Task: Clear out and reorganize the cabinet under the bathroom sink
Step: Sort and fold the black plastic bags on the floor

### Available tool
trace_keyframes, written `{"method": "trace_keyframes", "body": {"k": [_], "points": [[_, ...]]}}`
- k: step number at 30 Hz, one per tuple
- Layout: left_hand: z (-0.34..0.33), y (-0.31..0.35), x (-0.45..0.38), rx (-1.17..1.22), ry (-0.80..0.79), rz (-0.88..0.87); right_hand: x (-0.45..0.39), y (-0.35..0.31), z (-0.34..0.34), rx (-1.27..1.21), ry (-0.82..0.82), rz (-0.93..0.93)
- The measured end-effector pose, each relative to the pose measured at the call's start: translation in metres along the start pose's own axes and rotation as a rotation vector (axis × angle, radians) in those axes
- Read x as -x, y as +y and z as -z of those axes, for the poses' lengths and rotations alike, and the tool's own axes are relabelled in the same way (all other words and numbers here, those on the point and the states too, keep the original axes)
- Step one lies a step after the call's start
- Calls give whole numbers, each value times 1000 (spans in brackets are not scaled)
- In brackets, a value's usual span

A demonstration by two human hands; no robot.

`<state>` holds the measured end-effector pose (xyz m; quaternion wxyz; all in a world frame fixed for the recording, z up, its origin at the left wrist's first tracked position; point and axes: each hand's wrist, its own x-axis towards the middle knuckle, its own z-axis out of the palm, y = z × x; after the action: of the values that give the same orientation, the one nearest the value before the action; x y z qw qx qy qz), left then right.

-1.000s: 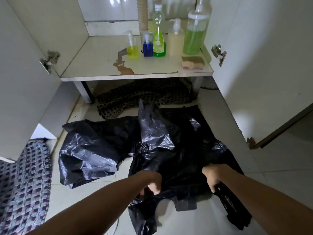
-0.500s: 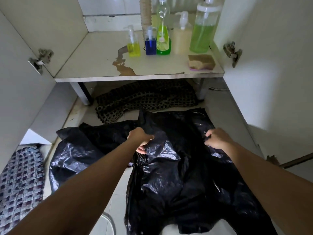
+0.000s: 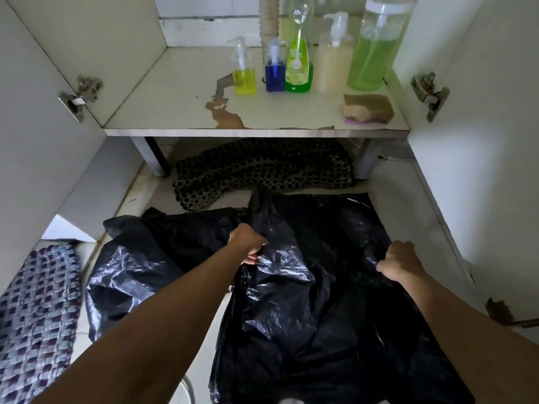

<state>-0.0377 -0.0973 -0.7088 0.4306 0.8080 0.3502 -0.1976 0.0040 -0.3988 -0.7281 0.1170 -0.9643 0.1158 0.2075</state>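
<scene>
Below, both hands, left [image 3: 248, 243] and right [image 3: 399, 262], seemingly fisted on black bag [image 3: 306, 301], contents hidden

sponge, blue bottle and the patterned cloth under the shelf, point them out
sponge [image 3: 368, 107], head view, top face
blue bottle [image 3: 274, 77], head view, blue liquid body
patterned cloth [image 3: 262, 170], head view, middle of the fabric

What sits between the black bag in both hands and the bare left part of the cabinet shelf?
Nothing visible blocks it. The left hand and right hand grip the black bag on the floor; the shelf is bare on its left. The bottles and sponge stand right. A patterned cloth lies below the shelf.
</scene>
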Motion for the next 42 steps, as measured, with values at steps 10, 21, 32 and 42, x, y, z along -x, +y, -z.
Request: {"method": "trace_keyframes", "body": {"k": [10,21,32,42], "points": [[169,-15,31,-645,270,-323,94,-203,12,-269,-38,700],[245,-107,50,-187,-11,195,209,-290,-82,6,-104,899],[300,-37,97,-488,617,-283,216,-317,14,-348,-69,1037],[318,19,210,76,321,-776,244,-305,161,-627,517,1041]]}}
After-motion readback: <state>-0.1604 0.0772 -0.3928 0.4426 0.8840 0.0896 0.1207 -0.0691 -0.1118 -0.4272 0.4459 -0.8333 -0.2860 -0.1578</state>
